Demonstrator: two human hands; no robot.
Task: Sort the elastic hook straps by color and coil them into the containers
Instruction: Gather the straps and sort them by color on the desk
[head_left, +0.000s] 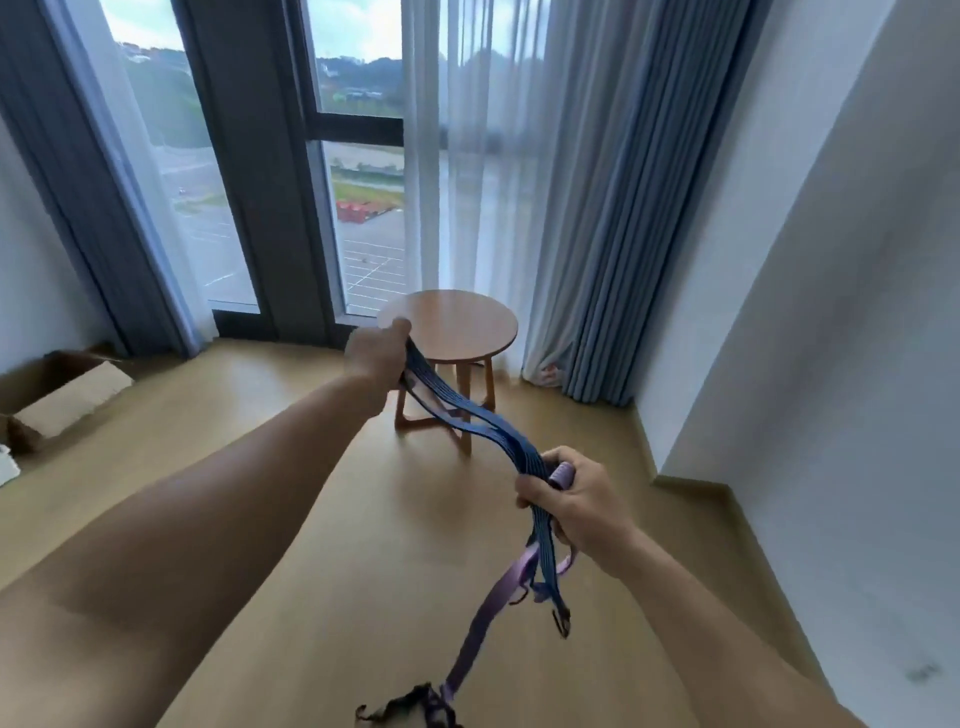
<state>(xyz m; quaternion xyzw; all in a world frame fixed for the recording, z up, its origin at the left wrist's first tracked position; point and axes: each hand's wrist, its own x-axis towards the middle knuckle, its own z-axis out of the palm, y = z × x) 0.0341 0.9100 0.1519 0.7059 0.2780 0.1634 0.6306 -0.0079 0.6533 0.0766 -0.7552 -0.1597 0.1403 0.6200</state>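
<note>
Blue straps (467, 415), one bundle, held mid-air between left hand (382, 353) gripping the far end and right hand (576, 499) clenched round the near end plus a purple strap (498, 597) (hooks dangling): sorting seemingly early, nothing coiled, none visibly in the far-left cardboard box (62, 389).

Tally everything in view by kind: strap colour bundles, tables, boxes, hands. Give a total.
Blue strap bundle: 1
Purple strap bundle: 1
Round table: 1
Cardboard box: 1
Hands: 2, left hand, right hand
Total: 6
Straps per bundle too bunched to count; dark tangle at bottom edge left out.
</note>
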